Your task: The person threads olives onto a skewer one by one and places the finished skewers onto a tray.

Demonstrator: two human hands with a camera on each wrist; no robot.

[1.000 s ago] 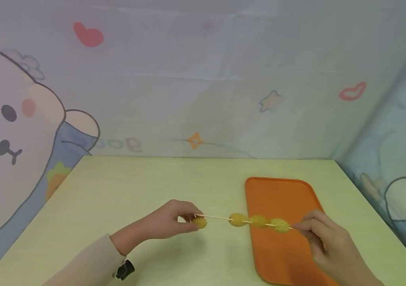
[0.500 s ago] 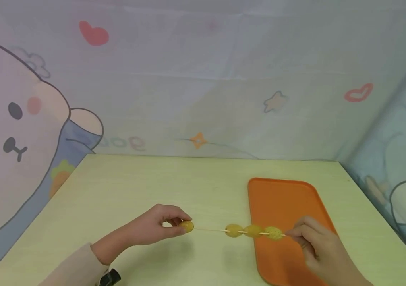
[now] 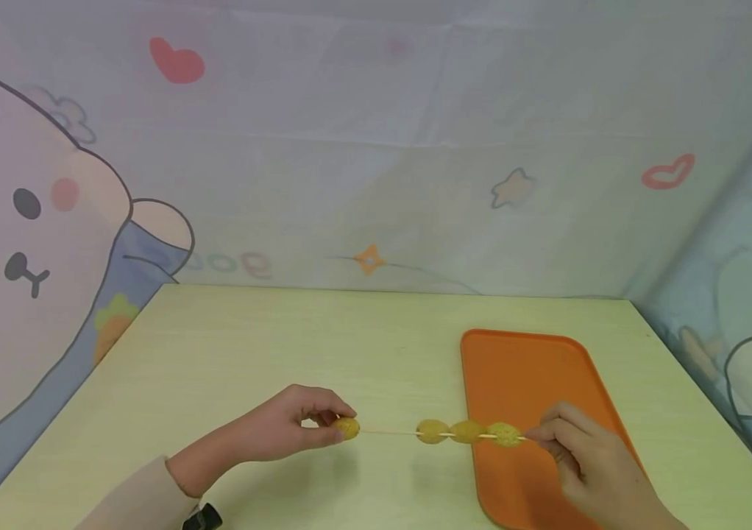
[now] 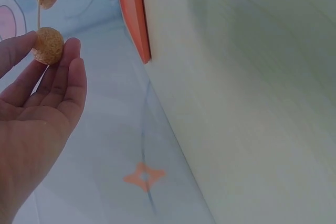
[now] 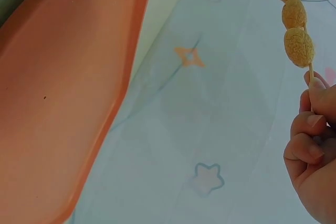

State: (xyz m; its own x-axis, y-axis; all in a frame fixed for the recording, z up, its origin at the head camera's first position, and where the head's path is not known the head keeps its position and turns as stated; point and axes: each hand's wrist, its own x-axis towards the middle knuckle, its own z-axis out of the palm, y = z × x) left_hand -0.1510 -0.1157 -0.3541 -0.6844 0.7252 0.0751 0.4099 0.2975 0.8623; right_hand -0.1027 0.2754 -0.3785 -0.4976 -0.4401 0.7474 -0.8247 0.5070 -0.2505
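In the head view my left hand [image 3: 290,423] pinches a golden, rough-skinned food ball [image 3: 347,428] between thumb and fingers. A thin wooden skewer [image 3: 389,432] runs level from that ball to my right hand [image 3: 591,460], whose thumb and fingertips pinch its other end. Three similar balls are threaded on the skewer near the right hand: a left one [image 3: 432,431], a middle one [image 3: 467,431] and a right one [image 3: 504,434]. A bare stretch of stick separates them from the left hand's ball [image 4: 48,46], which sits right at the stick's end in the left wrist view.
An orange tray [image 3: 525,368] lies on the pale yellow-green table [image 3: 296,331], beneath the right hand and part of the skewer. Behind the table hangs a cartoon-printed cloth [image 3: 323,147]. A black watch [image 3: 202,517] shows at the left sleeve [image 3: 140,497].
My left hand has moved left and down, bringing its ball from beside the skewer into line with the stick's end. The right hand and skewer have shifted slightly left and down.
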